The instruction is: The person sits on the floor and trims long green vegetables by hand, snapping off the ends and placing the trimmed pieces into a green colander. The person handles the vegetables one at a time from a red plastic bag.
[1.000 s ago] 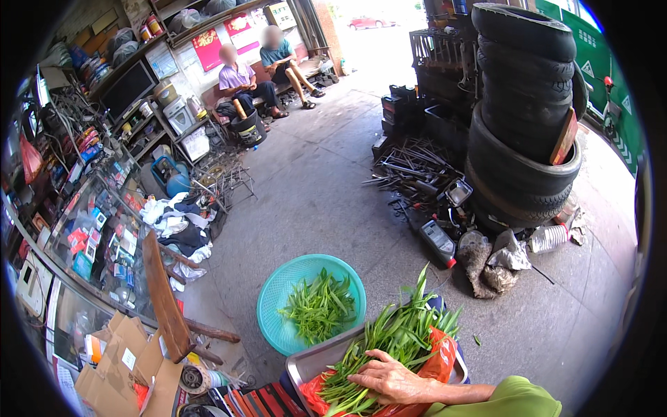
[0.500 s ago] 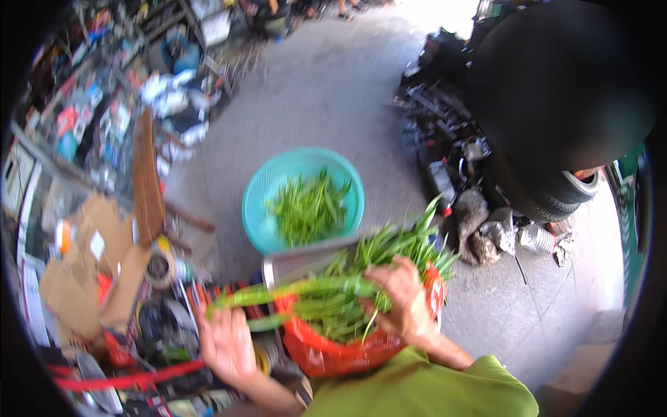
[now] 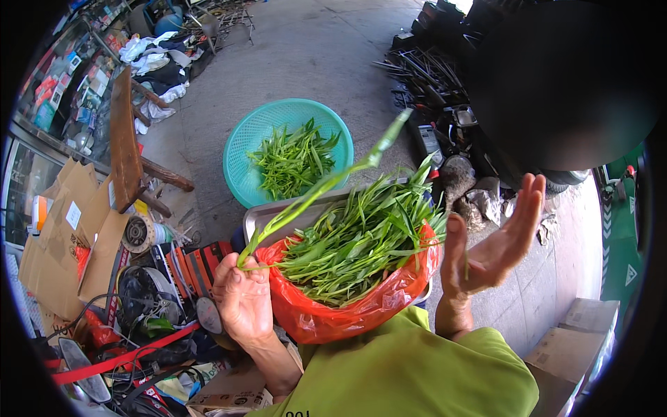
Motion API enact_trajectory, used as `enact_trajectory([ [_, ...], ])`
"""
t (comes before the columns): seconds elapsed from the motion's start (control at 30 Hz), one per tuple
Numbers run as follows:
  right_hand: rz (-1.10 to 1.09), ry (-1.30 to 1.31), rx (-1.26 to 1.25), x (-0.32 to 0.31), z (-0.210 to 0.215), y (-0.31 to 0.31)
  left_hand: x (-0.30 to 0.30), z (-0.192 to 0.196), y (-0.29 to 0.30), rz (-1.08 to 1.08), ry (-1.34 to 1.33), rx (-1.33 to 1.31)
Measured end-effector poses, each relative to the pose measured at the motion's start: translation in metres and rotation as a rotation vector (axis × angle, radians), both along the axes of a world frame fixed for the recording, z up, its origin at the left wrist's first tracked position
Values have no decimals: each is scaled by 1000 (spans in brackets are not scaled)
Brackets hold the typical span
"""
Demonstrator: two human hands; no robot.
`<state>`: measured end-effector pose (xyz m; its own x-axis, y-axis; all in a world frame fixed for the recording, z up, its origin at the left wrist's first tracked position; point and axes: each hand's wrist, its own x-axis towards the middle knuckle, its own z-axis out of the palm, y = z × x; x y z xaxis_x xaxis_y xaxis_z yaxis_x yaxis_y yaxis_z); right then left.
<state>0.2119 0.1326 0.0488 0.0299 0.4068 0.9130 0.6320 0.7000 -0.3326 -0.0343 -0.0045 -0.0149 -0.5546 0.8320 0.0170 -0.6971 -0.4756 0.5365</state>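
My left hand [image 3: 244, 297] pinches the lower end of a long green vegetable stem [image 3: 300, 202], which slants up and away to the right over the greens. My right hand [image 3: 492, 243] is raised at the right with its fingers stretched out; a thin green bit shows by its palm. Between the hands, a red plastic bag [image 3: 347, 314] holds a heap of long-leafed greens [image 3: 354, 243] and rests on a metal tray [image 3: 249, 224]. Beyond the tray, a turquoise basket [image 3: 236, 149] contains more leafy greens [image 3: 295, 160].
A wooden stool [image 3: 125, 149] lies tipped at the left, by cardboard [image 3: 52, 243], a spool [image 3: 139, 233] and clutter. Black metal parts [image 3: 434, 83] and stuffed bags [image 3: 458, 182] line the right. Cardboard boxes [image 3: 566, 347] stand at the lower right.
My right hand has left the greens and moved right and up, its fingers spreading. The stem in my left hand has swung from level to slanting upward.
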Motion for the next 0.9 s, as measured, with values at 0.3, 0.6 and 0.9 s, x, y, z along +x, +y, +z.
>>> enact_trajectory([
  [0.3,840,-305,-429,-22,16,-14,11,-6,1,-39,160,-8],
  [0.6,927,-597,-597,-55,9,-20,12,-10,-2,47,234,-83],
  [0.9,964,16,-886,-54,23,5,0,-15,-4,117,253,-62],
])
